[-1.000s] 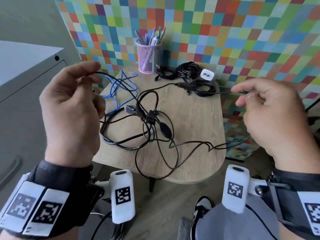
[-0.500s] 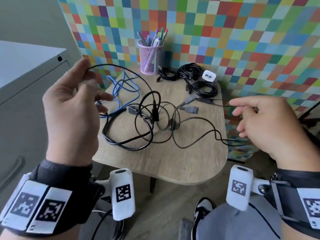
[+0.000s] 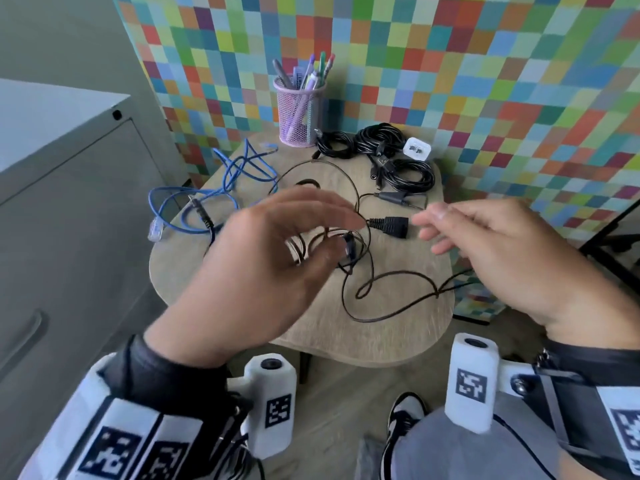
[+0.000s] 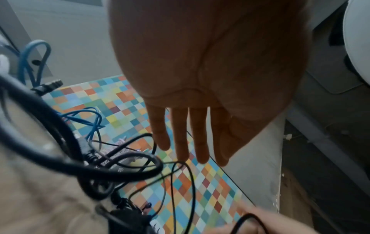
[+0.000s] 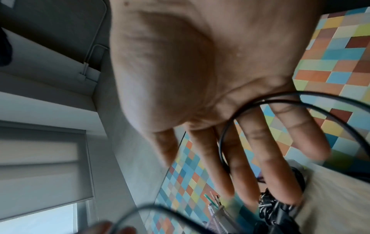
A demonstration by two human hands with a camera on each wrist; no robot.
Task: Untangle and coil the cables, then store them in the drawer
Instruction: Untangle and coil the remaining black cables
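On the small wooden table (image 3: 398,344) a thin black cable (image 3: 437,292) lies in loose loops, tangled with thicker black leads and a black connector (image 3: 389,224). My left hand (image 3: 304,233) hovers over the tangle with fingers stretched out and holds nothing; the left wrist view shows the left hand (image 4: 190,134) with a flat palm above the black cables (image 4: 50,114). My right hand (image 3: 460,230) floats over the table's right side, fingers straight and spread. In the right wrist view a thin cable (image 5: 222,139) loops across in front of the right hand (image 5: 252,142), ungripped.
A blue network cable (image 3: 227,178) sprawls over the table's left edge. Coiled black cables (image 3: 412,174), a white charger (image 3: 417,148) and a pink mesh pen cup (image 3: 299,109) stand at the back. A grey drawer cabinet (image 3: 69,220) is on the left, a chequered wall behind.
Both hands let go of the thin black cable, which dropped onto the table. The left hand came down and right over the tangle; the right hand opened its fingers.
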